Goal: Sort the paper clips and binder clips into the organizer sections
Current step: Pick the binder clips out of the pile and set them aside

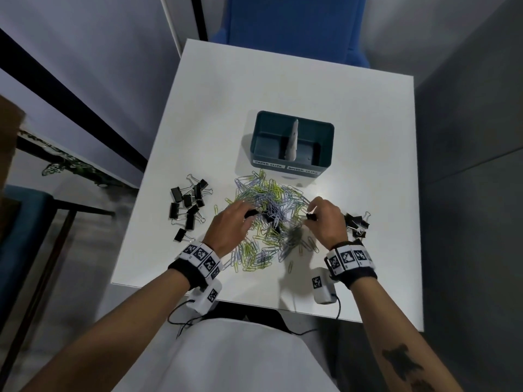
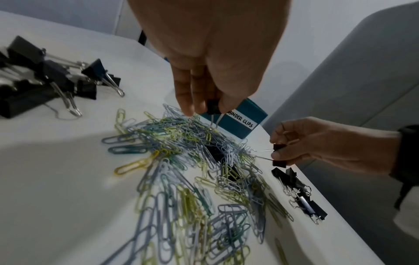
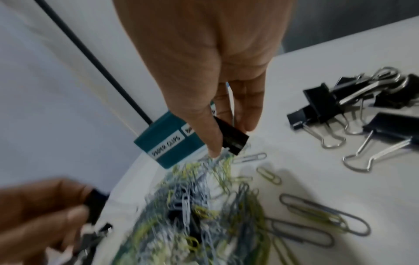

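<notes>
A pile of blue, green and yellow paper clips [image 1: 268, 222] lies mid-table, in front of the teal organizer [image 1: 325, 142] labelled PAPER CLIPS on the left and BINDER CLIPS on the right. My left hand [image 1: 246, 215] hovers over the pile and pinches a black binder clip [image 2: 212, 108]. My right hand [image 1: 310, 213] pinches another black binder clip [image 3: 233, 139] at the pile's right edge. More black clips show half buried in the pile [image 2: 215, 152]. Both organizer sections look empty apart from a pale divider.
Several black binder clips [image 1: 188, 206] lie grouped to the left of the pile, with a smaller group [image 1: 357, 225] to the right near the table edge. The white table [image 1: 283, 80] has bare surface behind the organizer. A blue chair stands beyond it.
</notes>
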The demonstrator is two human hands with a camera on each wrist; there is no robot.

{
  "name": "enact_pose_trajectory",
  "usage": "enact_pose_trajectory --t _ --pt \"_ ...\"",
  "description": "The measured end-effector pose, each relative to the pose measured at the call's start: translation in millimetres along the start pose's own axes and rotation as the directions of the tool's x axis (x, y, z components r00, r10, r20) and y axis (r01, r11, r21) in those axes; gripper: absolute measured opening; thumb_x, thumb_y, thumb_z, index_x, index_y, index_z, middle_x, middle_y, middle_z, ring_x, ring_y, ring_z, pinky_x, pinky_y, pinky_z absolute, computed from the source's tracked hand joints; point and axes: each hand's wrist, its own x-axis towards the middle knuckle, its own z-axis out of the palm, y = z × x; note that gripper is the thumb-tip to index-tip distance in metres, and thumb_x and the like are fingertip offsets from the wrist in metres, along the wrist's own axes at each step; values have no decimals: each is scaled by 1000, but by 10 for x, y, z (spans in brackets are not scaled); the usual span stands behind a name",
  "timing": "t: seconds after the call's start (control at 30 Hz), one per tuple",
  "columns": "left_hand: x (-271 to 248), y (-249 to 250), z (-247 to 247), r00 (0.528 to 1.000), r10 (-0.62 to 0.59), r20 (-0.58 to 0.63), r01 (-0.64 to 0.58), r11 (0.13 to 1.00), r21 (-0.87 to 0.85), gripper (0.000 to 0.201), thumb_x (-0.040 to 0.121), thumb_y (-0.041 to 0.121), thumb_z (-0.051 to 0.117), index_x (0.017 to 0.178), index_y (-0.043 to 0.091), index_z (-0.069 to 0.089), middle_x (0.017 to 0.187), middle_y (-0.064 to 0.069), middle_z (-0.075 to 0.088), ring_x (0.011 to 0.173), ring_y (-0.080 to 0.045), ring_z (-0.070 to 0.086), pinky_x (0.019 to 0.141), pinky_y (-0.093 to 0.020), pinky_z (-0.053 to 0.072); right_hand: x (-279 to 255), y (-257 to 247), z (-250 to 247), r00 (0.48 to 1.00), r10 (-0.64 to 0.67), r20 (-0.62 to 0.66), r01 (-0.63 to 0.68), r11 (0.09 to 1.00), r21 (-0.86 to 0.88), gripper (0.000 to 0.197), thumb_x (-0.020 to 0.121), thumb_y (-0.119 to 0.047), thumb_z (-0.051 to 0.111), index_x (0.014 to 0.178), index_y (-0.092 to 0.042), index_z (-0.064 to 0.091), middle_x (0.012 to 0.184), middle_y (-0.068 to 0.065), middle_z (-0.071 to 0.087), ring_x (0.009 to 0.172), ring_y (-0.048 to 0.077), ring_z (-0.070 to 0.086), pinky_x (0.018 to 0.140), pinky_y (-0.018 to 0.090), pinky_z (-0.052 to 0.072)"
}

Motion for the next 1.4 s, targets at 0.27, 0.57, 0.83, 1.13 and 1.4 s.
enact_pose_trajectory --t 0.27,0.57,0.83,1.13,1.4 --pt "-312 -555 -345 967 -241 -80 236 970 -61 14 93 12 55 107 14 58 103 -4 62 88 -22 60 75 -34 48 -85 303 -276 997 63 -48 -54 984 167 12 76 -17 80 86 -15 73 75 2 67 73 19 62 61 18 39" --pt "-608 -1134 -602 916 -400 18 396 912 103 22 88 2 55 107 8 65 99 -17 62 91 -37 61 79 -41 50 -222 549 -399 981 176 -79 -151 955 254 8 76 -15 78 84 -15 74 71 -4 67 75 17 64 78 27 48" --pt "-589 -1119 -461 894 -445 -53 448 882 147 19 89 7 58 107 6 65 106 -17 54 92 -37 59 75 -43 49 -263 762 -387 930 328 -167 -321 944 72 14 76 -16 75 90 -17 73 91 10 67 91 31 61 74 33 46" --pt "-355 -449 -64 997 -5 82 -23 945 327 15 84 4 65 99 8 63 96 -7 57 86 -22 56 49 -25 44 -239 892 -222 937 319 -142 -319 948 24 31 73 -22 82 99 -14 69 103 13 59 93 36 59 74 36 46" --pt "211 -113 307 902 193 386 -365 821 440 63 85 11 64 139 23 36 146 -10 40 122 -28 46 96 -45 48 -375 221 204 989 -47 -140 42 998 -40 26 87 -16 65 112 -13 61 117 9 57 102 27 57 82 40 53"
